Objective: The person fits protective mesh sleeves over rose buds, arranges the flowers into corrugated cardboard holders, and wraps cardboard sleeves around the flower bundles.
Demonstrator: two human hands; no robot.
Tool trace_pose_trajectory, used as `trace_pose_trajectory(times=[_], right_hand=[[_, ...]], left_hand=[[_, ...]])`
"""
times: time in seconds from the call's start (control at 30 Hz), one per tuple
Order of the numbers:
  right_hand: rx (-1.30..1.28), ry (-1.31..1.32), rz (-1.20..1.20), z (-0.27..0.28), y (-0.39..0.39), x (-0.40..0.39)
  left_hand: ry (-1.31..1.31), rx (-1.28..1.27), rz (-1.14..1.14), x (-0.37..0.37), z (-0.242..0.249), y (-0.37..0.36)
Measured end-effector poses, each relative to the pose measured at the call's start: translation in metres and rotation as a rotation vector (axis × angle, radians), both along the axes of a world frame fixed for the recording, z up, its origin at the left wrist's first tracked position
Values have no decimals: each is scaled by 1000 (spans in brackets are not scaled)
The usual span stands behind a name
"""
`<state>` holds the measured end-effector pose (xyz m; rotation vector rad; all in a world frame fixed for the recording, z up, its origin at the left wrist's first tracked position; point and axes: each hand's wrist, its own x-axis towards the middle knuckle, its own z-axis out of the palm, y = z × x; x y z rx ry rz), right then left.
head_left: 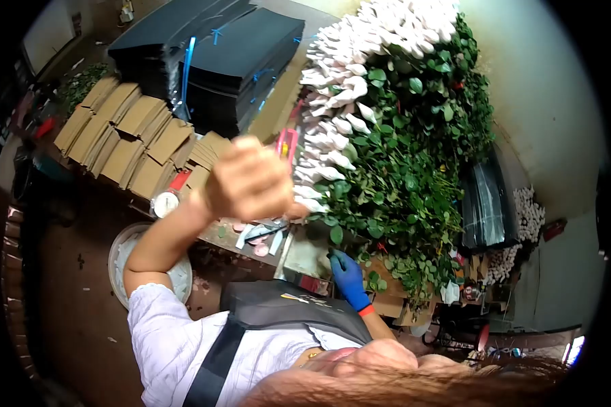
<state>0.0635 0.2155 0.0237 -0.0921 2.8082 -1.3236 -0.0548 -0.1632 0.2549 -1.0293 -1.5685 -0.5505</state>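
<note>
My left hand [251, 183] is bare, raised over the worktable and blurred by motion. Its fingers are curled in, and what they hold, if anything, does not show. Close by its fingertips are flower heads in white sleeves [310, 203], and behind it lies a pink-framed tool [286, 146]. Lower down, my right hand [348, 275] wears a blue glove with a red cuff. Its fingers are closed just below a hanging leaf [336, 234]; the thing in them is too small to make out. A large pile of leafy green stems [407, 197] rises beyond it.
Stacked brown cardboard pieces [142, 115] and dark sheets [244, 51] stand at the back left. A white-lined bin [173, 271] is on the floor beside the table. Black sheets in clear wrap [485, 203] and more white-sleeved flowers [528, 217] lie to the right.
</note>
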Motion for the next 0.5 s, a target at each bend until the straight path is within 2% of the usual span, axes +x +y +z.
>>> trace_pose_trajectory(times=[0.03,0.07,0.1,0.13,0.2,0.23,0.27,0.3,0.33,0.37,0.4,0.47,0.5], right_hand=[[7,11,-4,5,-2,0],[11,18,-10,9,-4,1],[13,24,-21,9,-5,2],[32,33,-11,1,-1,1],[4,27,-27,-10,3,1],[23,34,-40,-6,0,2],[59,67,-32,-3,-5,1],[109,96,-49,3,-4,2],[122,137,-37,5,-4,3],[147,183,-39,5,-5,3],[151,154,-51,9,-5,2],[146,189,-65,6,-3,6],[151,255,-52,-3,0,6]], left_hand=[[-61,-87,164,-19,-12,-15],[43,-115,288,-48,-2,-45],[-55,-176,378,-67,7,-78],[-259,-48,505,-102,-1,-113],[-169,88,772,-160,-1,-186],[-83,28,957,-183,-2,-223],[-111,-16,1124,-195,1,-246],[-476,-28,1275,-196,11,-252],[-680,-87,1219,-199,16,-258],[-723,-127,1177,-233,-2,-295],[-722,-119,1004,-254,-17,-327],[-495,-316,959,-292,-43,-364],[-351,-357,997,-287,-42,-350]])
